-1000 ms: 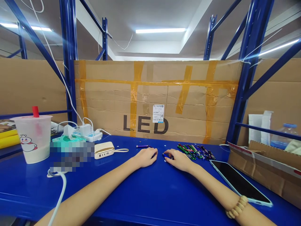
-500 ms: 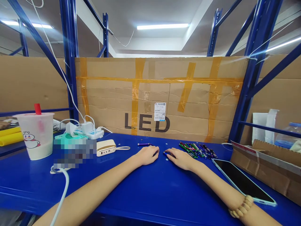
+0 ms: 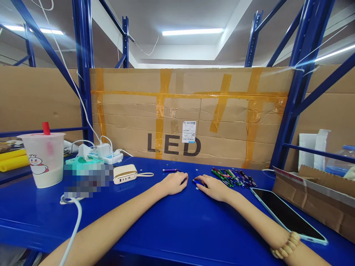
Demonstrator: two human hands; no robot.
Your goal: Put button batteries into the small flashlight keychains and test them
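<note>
On blue shelf (image 3: pixel 133 221): L hand (image 3: pixel 174 183) cupped, grip unclear; R hand (image 3: pixel 213 188) half-curled over blue pen (image 3: pixel 197 181), mostly hidden.

desk (image 3: pixel 172 236) back edge, left to right: power strip (image 3: pixel 107 158) | power bank (image 3: pixel 125 174) | lone pen (image 3: pixel 169 170) | pen pile (image 3: pixel 233 178) || left edge: plastic cup (image 3: pixel 46 160) || front right: tablet (image 3: pixel 288 214), beside cardboard tray (image 3: pixel 310 195) at right edge || behind desk: taped cardboard sheet (image 3: pixel 191 111)
</note>
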